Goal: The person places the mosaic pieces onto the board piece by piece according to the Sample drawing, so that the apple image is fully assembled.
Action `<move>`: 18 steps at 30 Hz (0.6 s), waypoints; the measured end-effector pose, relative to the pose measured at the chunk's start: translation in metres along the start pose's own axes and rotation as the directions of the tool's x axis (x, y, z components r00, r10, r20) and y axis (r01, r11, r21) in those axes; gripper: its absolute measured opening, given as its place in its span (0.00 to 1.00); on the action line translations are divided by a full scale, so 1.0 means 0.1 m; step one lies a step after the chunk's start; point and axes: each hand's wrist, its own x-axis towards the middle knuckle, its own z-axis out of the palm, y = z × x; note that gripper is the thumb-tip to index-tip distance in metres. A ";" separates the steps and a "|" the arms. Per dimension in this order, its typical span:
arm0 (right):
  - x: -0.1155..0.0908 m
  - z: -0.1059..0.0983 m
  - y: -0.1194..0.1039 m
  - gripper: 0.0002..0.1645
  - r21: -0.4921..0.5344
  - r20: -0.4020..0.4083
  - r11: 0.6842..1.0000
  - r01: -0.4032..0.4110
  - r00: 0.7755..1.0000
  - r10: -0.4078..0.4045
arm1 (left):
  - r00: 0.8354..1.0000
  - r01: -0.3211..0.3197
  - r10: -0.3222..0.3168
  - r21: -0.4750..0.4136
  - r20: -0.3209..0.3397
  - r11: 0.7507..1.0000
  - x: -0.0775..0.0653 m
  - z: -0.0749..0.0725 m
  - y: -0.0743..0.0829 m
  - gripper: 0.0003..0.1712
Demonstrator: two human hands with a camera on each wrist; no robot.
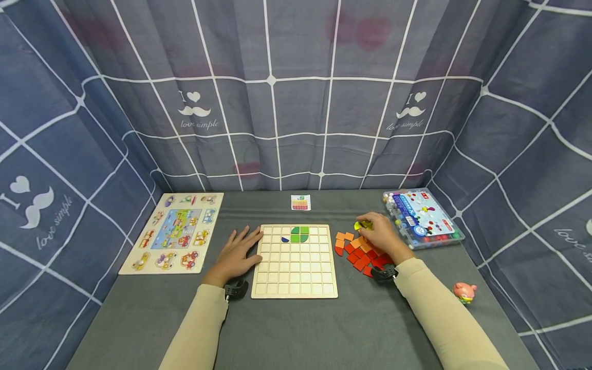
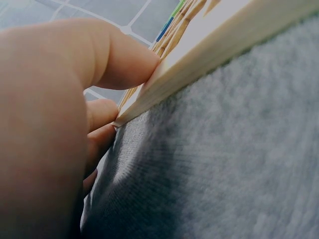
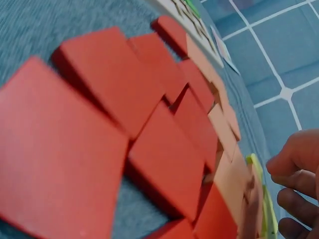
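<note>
A pale wooden grid board (image 1: 293, 267) lies flat at the middle of the table. Several green pieces (image 1: 299, 235), some with a rounded corner, sit together near its far edge, with a small dark-blue rounded piece (image 1: 284, 239) just left of them. Spread out at the board's left side, my left hand (image 1: 236, 256) touches the edge with thumb and fingertips (image 2: 149, 67). My right hand (image 1: 381, 234) reaches over the far end of a pile of red tiles (image 1: 362, 257) and orange tiles (image 1: 341, 236). Its bent fingers (image 3: 294, 154) are right beside yellow pieces (image 3: 255, 164), none visibly gripped.
A small pattern card (image 1: 300, 202) lies beyond the board. On the left is a wooden picture puzzle (image 1: 171, 231); at the back right, a clear case of coloured balls (image 1: 423, 218). A pink toy figure (image 1: 464, 291) stands near the right edge. Grid-patterned curtains (image 1: 296, 103) enclose the table.
</note>
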 end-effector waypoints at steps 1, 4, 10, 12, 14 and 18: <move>0.00 0.00 0.01 0.20 -0.012 0.000 1.000 0.003 1.000 -0.003 | 1.000 -0.001 0.001 0.001 -0.002 1.000 0.00 0.00 0.00 0.43; 0.00 0.01 0.05 0.20 -0.052 0.001 0.998 0.023 1.000 -0.023 | 1.000 -0.002 0.002 0.000 -0.002 1.000 0.00 0.00 -0.01 0.43; 0.03 0.09 0.06 0.19 -0.109 0.001 0.991 0.083 0.997 -0.083 | 1.000 -0.006 0.006 0.000 -0.006 1.000 0.00 0.00 -0.01 0.42; 0.04 0.11 0.06 0.18 -0.121 -0.001 0.989 0.088 0.996 -0.088 | 1.000 -0.005 0.005 0.000 -0.006 1.000 0.00 0.01 -0.01 0.42; 0.04 0.14 0.07 0.17 -0.145 -0.010 0.985 0.092 0.995 -0.094 | 1.000 -0.001 0.001 0.000 0.002 1.000 0.00 0.00 0.00 0.42; 0.06 0.17 0.06 0.15 -0.169 -0.033 0.980 0.106 0.993 -0.113 | 1.000 0.007 -0.007 0.002 0.006 1.000 0.00 0.00 0.00 0.42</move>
